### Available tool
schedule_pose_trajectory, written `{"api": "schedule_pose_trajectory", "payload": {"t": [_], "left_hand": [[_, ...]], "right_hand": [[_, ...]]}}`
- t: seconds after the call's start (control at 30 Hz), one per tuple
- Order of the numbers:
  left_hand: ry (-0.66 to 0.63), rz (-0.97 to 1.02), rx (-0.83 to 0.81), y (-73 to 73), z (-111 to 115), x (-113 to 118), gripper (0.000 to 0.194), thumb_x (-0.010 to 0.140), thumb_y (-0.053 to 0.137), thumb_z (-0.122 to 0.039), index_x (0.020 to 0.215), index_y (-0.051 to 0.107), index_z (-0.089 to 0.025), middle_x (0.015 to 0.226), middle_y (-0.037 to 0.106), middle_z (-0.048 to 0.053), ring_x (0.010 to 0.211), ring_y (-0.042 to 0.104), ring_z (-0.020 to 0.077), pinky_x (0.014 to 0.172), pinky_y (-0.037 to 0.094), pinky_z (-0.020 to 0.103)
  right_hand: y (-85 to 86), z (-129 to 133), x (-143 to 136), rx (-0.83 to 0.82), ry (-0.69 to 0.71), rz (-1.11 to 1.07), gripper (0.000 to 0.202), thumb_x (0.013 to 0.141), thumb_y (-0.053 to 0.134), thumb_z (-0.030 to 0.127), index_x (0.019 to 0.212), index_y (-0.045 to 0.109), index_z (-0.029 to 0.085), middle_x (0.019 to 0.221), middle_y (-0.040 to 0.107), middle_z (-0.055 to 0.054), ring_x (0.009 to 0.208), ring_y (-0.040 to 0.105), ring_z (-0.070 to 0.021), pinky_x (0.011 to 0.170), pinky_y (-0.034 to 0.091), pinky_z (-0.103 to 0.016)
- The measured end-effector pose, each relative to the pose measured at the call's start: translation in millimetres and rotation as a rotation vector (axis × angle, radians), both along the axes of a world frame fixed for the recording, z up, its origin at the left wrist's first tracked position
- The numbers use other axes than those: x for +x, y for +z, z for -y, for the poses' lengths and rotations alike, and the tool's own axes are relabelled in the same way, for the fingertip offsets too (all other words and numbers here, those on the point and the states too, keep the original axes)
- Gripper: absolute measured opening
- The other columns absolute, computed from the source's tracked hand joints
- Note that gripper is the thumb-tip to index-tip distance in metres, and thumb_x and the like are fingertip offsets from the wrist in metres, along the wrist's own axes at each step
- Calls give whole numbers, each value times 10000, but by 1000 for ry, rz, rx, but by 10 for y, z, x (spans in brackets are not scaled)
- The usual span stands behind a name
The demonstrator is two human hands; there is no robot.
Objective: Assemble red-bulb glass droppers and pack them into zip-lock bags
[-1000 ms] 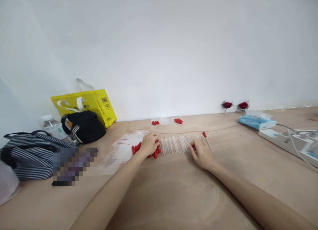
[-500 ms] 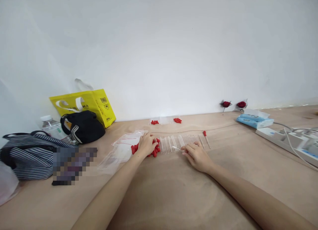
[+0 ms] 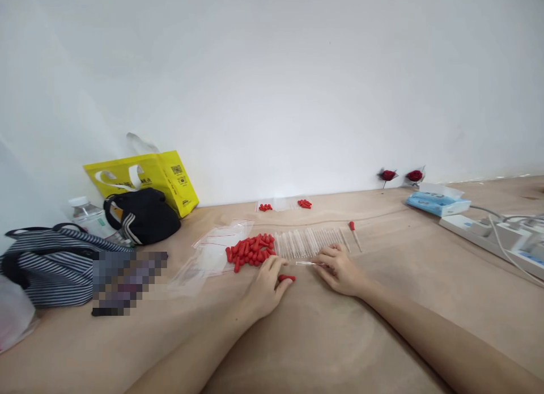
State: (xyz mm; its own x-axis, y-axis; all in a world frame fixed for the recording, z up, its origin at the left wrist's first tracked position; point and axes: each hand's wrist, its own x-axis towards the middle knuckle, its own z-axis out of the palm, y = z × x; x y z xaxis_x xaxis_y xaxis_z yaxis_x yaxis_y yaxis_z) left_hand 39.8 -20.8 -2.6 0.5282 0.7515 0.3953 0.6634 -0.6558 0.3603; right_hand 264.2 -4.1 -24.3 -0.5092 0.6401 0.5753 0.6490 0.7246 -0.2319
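My left hand (image 3: 266, 287) is closed on a red rubber dropper bulb (image 3: 286, 278), just in front of a heap of red bulbs (image 3: 250, 249). My right hand (image 3: 340, 270) pinches a thin clear glass tube (image 3: 304, 263), its free end pointing left toward the bulb. Bulb and tube are apart. Behind the hands lies a row of clear glass tubes (image 3: 300, 242), side by side. A dropper (image 3: 354, 233), a tube with a red bulb on its end, lies at the right of that row.
Clear zip bags (image 3: 212, 248) lie left of the heap; bagged red bulbs (image 3: 304, 203) lie by the wall. A yellow bag (image 3: 172, 178), a black cap (image 3: 148, 218) and a striped bag (image 3: 55, 269) stand left. A tissue pack (image 3: 437, 202) and power strip (image 3: 488, 241) are right.
My left hand has moved from the heap toward me and right, bringing a red bulb with it. The glass tube in my right hand has swung nearly level and a little closer to me.
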Motion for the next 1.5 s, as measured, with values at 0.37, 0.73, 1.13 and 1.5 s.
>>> {"api": "schedule_pose_trajectory", "payload": {"t": [0.37,0.73,1.13,1.5], "left_hand": [[-45,53,-18,-64,-54,29,138,841,459,-183,826,595,-199,874,583,27,850,509,179,799,393,329],[74,130,-127,-37,-71,18,111,847,434,-255,865,529,-199,835,613,-2,777,550,169,712,402,285],[19,83,-164,-6,-37,-14,132,825,439,-208,787,563,-185,741,602,8,721,541,168,693,411,288],[-116,1,-108,52,38,-4,143,824,405,-203,756,529,-183,714,571,25,732,512,177,714,382,296]], "right_hand": [[-63,48,-123,10,23,-22,167,859,403,218,846,565,182,747,608,-29,696,542,-134,717,350,-300],[-40,104,-164,-3,66,-63,191,867,386,229,894,569,181,748,636,-30,662,538,-130,748,337,-316],[53,177,-176,-14,88,45,229,869,383,229,876,609,201,659,586,-5,577,472,-104,670,257,-289],[119,221,-215,-24,73,80,258,861,345,207,803,596,187,660,584,-17,577,451,-112,651,229,-293]]}}
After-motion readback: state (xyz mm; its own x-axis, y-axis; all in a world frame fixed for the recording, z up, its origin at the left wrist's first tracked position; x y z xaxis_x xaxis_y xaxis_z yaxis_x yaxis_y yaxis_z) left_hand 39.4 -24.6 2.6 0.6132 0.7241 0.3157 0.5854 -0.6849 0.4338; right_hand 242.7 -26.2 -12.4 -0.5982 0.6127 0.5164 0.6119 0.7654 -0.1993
